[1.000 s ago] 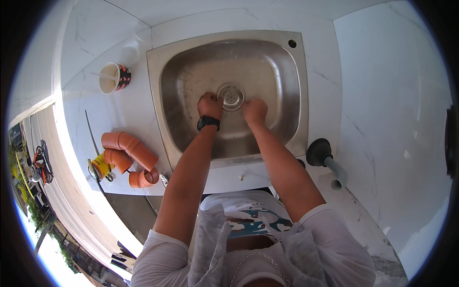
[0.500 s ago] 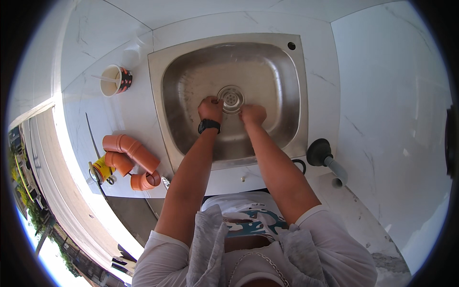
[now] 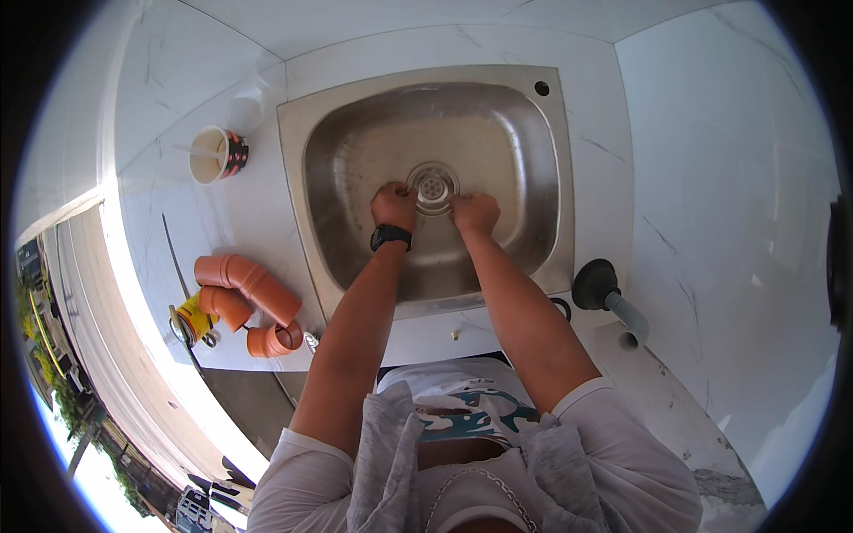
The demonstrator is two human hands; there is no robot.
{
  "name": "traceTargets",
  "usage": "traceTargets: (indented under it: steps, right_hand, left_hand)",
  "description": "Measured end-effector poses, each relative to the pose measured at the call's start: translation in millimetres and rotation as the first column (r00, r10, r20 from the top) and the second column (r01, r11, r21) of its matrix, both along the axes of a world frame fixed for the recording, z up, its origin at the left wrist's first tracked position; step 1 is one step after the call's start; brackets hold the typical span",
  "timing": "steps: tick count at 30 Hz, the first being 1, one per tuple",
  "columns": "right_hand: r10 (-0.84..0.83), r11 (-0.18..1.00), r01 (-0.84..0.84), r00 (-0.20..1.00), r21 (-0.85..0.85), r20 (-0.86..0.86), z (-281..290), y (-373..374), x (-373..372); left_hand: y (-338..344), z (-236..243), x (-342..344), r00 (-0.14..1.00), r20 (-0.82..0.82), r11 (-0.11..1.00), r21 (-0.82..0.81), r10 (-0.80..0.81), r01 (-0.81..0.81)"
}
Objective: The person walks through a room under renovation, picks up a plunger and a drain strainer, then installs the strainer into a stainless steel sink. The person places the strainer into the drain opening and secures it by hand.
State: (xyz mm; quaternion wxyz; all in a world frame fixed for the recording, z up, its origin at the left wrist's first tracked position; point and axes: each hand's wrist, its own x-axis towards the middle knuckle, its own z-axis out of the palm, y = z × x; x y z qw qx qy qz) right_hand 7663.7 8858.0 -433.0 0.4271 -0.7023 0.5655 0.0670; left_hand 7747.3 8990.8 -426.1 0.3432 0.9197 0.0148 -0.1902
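Observation:
Both of my hands are down in a stainless steel sink (image 3: 493,124), at its round drain strainer (image 3: 433,185). My left hand (image 3: 394,207), with a black watch on the wrist, is closed, its thumb and fingertips pinching the left side of the drain's rim. On the opposite side, my right hand (image 3: 475,214) is closed too, fingertips at the lower right of the same rim. The small holes at the middle of the strainer show between the hands. The undersides of my fingers are hidden.
Orange pipe elbows (image 3: 258,284) and a yellow can (image 3: 195,317) lie on the counter at the left, below a paper cup (image 3: 211,156). At the right stand a black rubber plunger-like cup (image 3: 593,284) and a grey pipe elbow (image 3: 631,322). A tap hole (image 3: 542,88) pierces the sink's corner.
My hands keep the same hold at the drain rim. The whole view has shifted slightly; nothing else has visibly moved on the counter.

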Motion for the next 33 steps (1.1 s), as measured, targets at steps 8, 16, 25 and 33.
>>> traceTargets:
  steps: [8,16,25,33]
  right_hand:
    - [0.139,0.985,-0.138,0.990,-0.101,0.008,2.1,-2.7,-4.0]
    - [0.124,0.986,-0.127,0.992,-0.104,-0.032,-6.3,0.6,-5.2]
    - [0.170,0.972,-0.176,0.984,-0.155,-0.056,6.1,3.2,-2.3]
    - [0.261,0.953,-0.235,0.957,-0.190,0.125,32.2,16.1,-0.7]
  left_hand:
    - [-7.7,24.5,-4.0,0.803,0.168,0.817,0.201,-0.572,0.541]
    - [-21.3,15.7,-2.9,0.518,0.222,0.563,0.350,-0.826,0.748]
    - [-24.0,12.4,4.8,0.478,0.136,0.494,0.348,-0.868,0.797]
    - [-24.4,6.4,9.6,0.510,0.055,0.499,0.316,-0.859,0.807]
